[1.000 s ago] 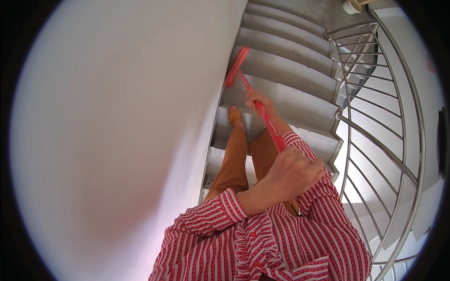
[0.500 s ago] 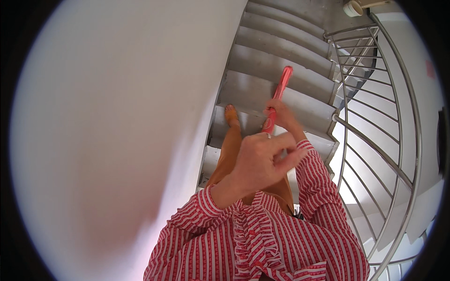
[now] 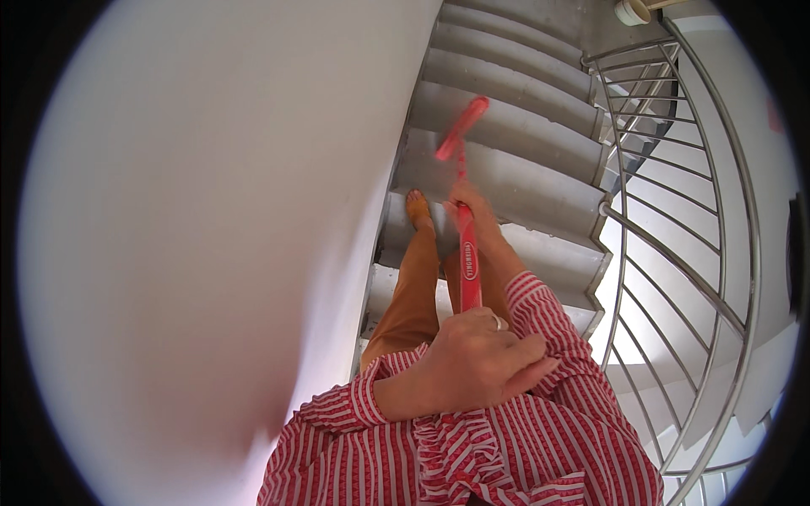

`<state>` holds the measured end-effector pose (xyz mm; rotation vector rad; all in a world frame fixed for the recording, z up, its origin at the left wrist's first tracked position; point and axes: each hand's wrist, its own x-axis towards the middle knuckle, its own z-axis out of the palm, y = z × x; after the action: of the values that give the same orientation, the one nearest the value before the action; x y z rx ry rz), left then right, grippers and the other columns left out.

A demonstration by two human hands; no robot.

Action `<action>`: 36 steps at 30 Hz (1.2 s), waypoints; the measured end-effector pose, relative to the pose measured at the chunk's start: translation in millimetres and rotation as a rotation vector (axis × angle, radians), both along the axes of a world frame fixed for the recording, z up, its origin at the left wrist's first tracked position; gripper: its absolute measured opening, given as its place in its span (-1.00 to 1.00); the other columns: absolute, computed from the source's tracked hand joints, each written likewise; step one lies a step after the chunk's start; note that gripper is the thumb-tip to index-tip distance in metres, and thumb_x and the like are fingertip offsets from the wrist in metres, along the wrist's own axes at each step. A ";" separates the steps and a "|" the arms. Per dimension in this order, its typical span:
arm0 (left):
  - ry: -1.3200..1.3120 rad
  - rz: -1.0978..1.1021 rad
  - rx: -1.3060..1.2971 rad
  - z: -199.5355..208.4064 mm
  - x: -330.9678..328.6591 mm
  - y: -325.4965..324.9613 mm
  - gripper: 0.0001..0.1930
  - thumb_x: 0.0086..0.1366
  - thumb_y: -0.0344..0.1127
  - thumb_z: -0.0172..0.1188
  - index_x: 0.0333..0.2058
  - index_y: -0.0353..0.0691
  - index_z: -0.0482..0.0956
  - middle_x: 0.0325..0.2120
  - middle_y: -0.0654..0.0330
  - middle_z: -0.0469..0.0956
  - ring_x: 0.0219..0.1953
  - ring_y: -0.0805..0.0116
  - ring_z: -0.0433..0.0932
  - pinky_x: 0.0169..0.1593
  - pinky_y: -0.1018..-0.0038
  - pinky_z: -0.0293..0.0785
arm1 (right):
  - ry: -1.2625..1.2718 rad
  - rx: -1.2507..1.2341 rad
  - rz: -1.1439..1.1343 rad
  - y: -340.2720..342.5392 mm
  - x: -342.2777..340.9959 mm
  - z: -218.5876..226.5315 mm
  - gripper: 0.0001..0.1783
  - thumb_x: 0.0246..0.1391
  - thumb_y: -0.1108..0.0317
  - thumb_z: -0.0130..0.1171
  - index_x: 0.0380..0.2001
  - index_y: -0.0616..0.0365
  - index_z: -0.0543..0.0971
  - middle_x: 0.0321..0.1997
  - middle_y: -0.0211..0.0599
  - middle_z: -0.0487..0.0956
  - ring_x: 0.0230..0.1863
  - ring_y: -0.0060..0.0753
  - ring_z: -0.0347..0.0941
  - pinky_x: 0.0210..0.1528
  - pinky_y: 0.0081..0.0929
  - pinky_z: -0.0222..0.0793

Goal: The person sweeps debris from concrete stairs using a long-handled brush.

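Note:
I hold a red long-handled tool [image 3: 469, 266], a broom or floor wiper, with a narrow bar-shaped head [image 3: 462, 128]. Motion smears the head, so its underside cannot be told. My left hand [image 3: 468, 358], with a ring on one finger, is closed around the handle's top end in front of my chest. Farther down the shaft, my right hand [image 3: 474, 207] wraps round it, slightly blurred. The head is over the grey stair treads [image 3: 506, 173], slanted across a step edge beyond my foot; whether it touches is unclear.
A white wall [image 3: 211, 211] runs along the left of the stairs. On the right curves a metal railing [image 3: 742, 211] with several bars. My bare foot [image 3: 418, 207] stands on a step near the wall. At the far top right is a pale cup-shaped vessel with a handle [image 3: 631, 12].
The tool's head has swung left and turned to a steeper slant across the step. Both hands shifted; my left hand came lower, closer to my body, and my right hand moved left.

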<state>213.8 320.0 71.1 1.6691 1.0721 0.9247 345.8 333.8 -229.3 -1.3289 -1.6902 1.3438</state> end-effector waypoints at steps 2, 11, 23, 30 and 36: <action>-0.016 0.005 -0.036 8.1 -1.0 5.0 -0.73 0.15 -0.20 0.52 -0.54 -0.10 0.58 -0.75 0.28 0.38 -0.69 0.33 0.36 -0.53 0.37 0.25 | -0.042 0.068 0.010 -7.4 12.7 2.4 -0.77 0.08 0.56 0.35 -0.40 0.21 0.43 -0.40 -0.21 0.43 -0.33 -0.14 0.38 -0.21 -0.31 0.36; 0.193 0.003 -0.006 -31.3 44.4 2.1 -0.72 0.26 -0.18 0.39 -0.51 -0.11 0.50 -0.78 0.25 0.37 -0.66 0.29 0.45 -0.43 0.30 0.37 | 0.070 -0.192 -0.125 -12.0 -10.7 -31.1 -0.82 0.21 0.58 0.24 -0.41 0.18 0.44 -0.44 -0.36 0.40 -0.39 -0.55 0.30 -0.29 -0.52 0.31; 0.075 0.095 0.015 -4.8 26.1 12.3 -0.75 0.24 -0.22 0.42 -0.48 -0.11 0.52 -0.77 0.23 0.38 -0.69 0.31 0.40 -0.46 0.31 0.33 | -0.033 -0.147 -0.012 49.8 14.9 19.6 -0.79 0.16 0.62 0.23 -0.43 0.19 0.40 -0.41 -0.35 0.37 -0.34 -0.45 0.32 -0.21 -0.52 0.30; 0.196 0.032 -0.149 -7.5 35.7 3.8 -0.78 0.27 -0.21 0.39 -0.46 -0.12 0.56 -0.76 0.22 0.44 -0.68 0.25 0.44 -0.46 0.27 0.34 | 0.080 -0.264 0.026 -26.7 -14.3 1.3 -0.78 0.07 0.64 0.30 -0.38 0.23 0.43 -0.41 -0.21 0.44 -0.34 -0.17 0.40 -0.20 -0.35 0.38; 0.225 0.073 -0.064 -34.5 43.1 -19.2 -0.76 0.31 -0.20 0.35 -0.47 -0.12 0.54 -0.76 0.21 0.45 -0.65 0.22 0.47 -0.41 0.27 0.36 | 0.239 -0.065 -0.106 -30.7 -37.9 -23.3 -0.82 0.12 0.64 0.27 -0.34 0.21 0.46 -0.32 -0.26 0.51 -0.29 -0.27 0.45 -0.17 -0.41 0.40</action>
<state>257.0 300.9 36.6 1.7198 1.3074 0.7523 307.9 303.1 -252.7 -1.2210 -1.4082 1.4434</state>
